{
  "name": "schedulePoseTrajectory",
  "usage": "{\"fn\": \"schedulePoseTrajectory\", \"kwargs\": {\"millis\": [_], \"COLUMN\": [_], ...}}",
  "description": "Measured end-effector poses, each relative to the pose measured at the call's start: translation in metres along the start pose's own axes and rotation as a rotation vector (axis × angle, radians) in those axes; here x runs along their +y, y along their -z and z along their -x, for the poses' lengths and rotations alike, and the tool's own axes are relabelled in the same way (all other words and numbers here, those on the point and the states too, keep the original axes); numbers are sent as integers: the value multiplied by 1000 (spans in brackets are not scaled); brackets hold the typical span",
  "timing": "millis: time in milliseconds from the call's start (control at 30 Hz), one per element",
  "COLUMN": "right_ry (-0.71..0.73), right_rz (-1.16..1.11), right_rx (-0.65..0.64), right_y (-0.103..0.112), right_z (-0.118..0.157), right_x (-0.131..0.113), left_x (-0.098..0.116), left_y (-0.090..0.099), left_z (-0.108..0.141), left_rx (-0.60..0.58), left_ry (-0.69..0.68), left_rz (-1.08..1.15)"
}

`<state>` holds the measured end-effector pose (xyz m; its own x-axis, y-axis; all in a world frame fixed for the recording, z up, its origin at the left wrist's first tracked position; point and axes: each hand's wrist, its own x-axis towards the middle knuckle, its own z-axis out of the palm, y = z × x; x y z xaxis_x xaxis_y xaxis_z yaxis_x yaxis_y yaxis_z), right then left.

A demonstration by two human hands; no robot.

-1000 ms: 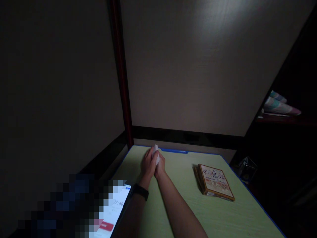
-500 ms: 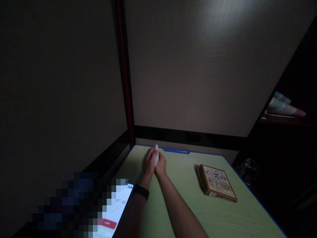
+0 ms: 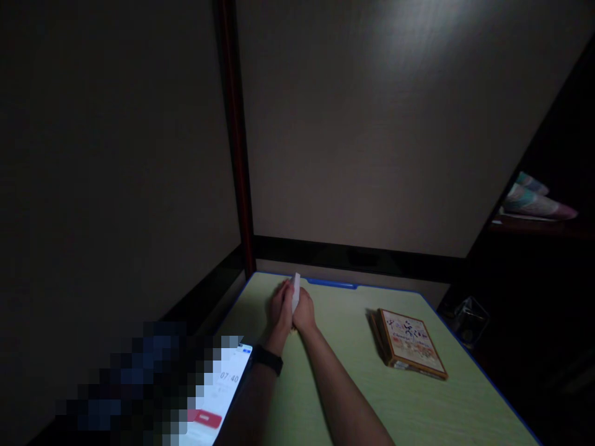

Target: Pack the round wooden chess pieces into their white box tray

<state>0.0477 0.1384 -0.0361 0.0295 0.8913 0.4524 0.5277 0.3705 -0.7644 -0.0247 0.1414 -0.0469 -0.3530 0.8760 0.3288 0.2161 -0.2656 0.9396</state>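
Observation:
A narrow white stack (image 3: pixel 296 290), which looks like a deck of cards seen edge-on, stands upright between my two hands above the far part of the table. My left hand (image 3: pixel 281 305) presses against its left side, fingers closed around it. From the right, my right hand (image 3: pixel 304 310) grips the same stack, its fingers curled and partly hidden. A small yellowish bit (image 3: pixel 293 330) shows just below the hands; I cannot make out what it is. On my left wrist is a dark band (image 3: pixel 268 359).
The green table (image 3: pixel 344 384) has a blue edge and a blue handle (image 3: pixel 332 284) at the back. Right of my arms lies a brown-edged flat box (image 3: pixel 411 341) with printed characters. A lit phone (image 3: pixel 223 384) is at lower left. Walls (image 3: pixel 353 155) close in behind and left.
Both hands still hold the white stack, which has tilted slightly to the right. A small yellowish bit now shows beneath the hands. The view has shifted a little.

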Motion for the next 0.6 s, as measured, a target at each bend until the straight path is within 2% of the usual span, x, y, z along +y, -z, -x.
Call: {"fn": "schedulePoseTrajectory", "kwargs": {"millis": [133, 233, 300, 433, 600], "right_ry": [27, 32, 33, 85, 165], "right_rz": [57, 92, 107, 127, 134], "right_rx": [-19, -47, -70, -111, -158], "right_y": [-1, -1, 0, 6, 13], "right_z": [-2, -3, -3, -3, -3], "right_x": [5, 9, 12, 10, 1], "left_x": [14, 25, 30, 34, 35], "left_y": [6, 11, 12, 13, 18], "left_z": [9, 16, 19, 18, 12], "left_rx": [-48, -139, -184, -163, -16], "left_ry": [-173, -339, -371, -306, -62], "left_rz": [-117, -206, -253, -241, -75]}}
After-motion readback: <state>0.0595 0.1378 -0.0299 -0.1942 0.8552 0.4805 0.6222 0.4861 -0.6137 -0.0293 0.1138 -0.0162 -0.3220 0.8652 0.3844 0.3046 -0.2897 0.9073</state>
